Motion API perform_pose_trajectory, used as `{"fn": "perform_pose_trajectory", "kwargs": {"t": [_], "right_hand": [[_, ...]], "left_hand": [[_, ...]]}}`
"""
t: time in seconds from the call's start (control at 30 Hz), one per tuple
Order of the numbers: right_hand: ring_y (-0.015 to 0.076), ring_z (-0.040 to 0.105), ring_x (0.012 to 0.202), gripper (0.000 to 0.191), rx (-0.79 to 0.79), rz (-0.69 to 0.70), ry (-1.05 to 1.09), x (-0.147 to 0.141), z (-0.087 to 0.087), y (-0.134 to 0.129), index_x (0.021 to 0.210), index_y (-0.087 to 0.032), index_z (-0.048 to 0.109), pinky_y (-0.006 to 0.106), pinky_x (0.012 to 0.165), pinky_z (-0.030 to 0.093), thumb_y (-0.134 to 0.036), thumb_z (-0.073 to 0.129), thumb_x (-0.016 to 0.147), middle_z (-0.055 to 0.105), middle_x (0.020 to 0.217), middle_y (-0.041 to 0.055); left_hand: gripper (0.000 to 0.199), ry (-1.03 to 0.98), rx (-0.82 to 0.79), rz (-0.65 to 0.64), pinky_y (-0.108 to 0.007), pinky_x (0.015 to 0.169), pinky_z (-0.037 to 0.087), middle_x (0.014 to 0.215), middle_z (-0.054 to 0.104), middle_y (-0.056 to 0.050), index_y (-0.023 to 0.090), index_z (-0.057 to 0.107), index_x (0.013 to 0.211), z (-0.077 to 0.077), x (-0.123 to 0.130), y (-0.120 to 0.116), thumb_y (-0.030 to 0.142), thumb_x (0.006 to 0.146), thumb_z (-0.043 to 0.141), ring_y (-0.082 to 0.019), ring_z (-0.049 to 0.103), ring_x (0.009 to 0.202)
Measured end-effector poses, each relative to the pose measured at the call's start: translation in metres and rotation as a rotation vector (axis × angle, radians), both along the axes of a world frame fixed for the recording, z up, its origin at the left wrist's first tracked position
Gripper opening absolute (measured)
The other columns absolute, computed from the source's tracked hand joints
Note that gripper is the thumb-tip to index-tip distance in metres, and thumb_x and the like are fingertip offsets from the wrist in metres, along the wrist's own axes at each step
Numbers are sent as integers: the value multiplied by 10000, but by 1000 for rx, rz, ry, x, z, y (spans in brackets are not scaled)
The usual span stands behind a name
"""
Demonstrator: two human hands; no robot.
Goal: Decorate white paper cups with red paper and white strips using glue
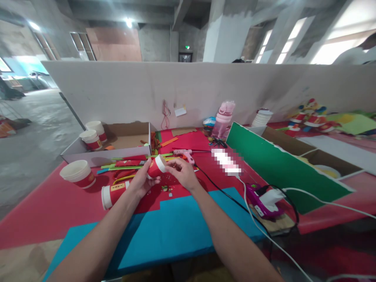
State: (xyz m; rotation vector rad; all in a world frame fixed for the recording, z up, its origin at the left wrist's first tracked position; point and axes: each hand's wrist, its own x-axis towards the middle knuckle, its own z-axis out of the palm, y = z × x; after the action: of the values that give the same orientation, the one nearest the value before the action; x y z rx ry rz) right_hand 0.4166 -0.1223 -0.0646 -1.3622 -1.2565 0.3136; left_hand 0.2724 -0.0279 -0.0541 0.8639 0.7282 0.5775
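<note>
In front of me, my left hand [143,179] is wrapped round a red and white paper cup [153,168], tipped with its white end toward the right. My right hand [182,173] meets that white end, thumb and fingertips pinched at its edge. Whether anything small sits between those fingertips is hidden. Under my left forearm another red paper cup [116,192] lies on its side. A pink glue gun [185,153] rests just beyond my right hand. Behind my left hand are coloured strips [117,167] and yellow-handled scissors [120,179], partly covered.
Stacked paper cups [78,174] stand at left, beside a cardboard tray [129,137] with more cups. A pink bottle [223,119] stands at the back. A green-sided box [276,168], a purple power strip [261,203] and cables occupy the right. Blue sheet [176,235] covers the front edge.
</note>
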Motion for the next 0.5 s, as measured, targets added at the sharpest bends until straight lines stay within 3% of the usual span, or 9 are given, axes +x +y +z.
{"fn": "perform_pose_trajectory", "kwargs": {"t": [0.1, 0.27, 0.5], "right_hand": [[136, 540, 709, 107, 11, 28, -58, -2, -1, 1, 834, -187, 645, 247, 653, 402, -286, 615, 808, 646, 833, 18], [118, 492, 595, 133, -34, 52, 0, -1, -5, 2, 751, -197, 525, 232, 598, 364, -256, 491, 866, 523, 633, -38], [116, 444, 607, 246, -16, 32, -53, -3, 1, -3, 658, -200, 442, 226, 575, 325, -279, 429, 890, 451, 625, -34]], "left_hand": [[391, 11, 57, -14, -234, 417, 537, 663, 650, -44, 127, 553, 1063, -1, -1, -2, 460, 859, 557, -129, 599, 439], [536, -51, 365, 47, -242, 488, 563, 922, 679, -26, 245, 512, 1133, 1, 0, -12, 354, 680, 777, -165, 680, 652], [436, 75, 320, -16, -225, 353, 473, 593, 607, 22, 196, 532, 969, -3, 0, -9, 431, 679, 758, -116, 533, 378]]}}
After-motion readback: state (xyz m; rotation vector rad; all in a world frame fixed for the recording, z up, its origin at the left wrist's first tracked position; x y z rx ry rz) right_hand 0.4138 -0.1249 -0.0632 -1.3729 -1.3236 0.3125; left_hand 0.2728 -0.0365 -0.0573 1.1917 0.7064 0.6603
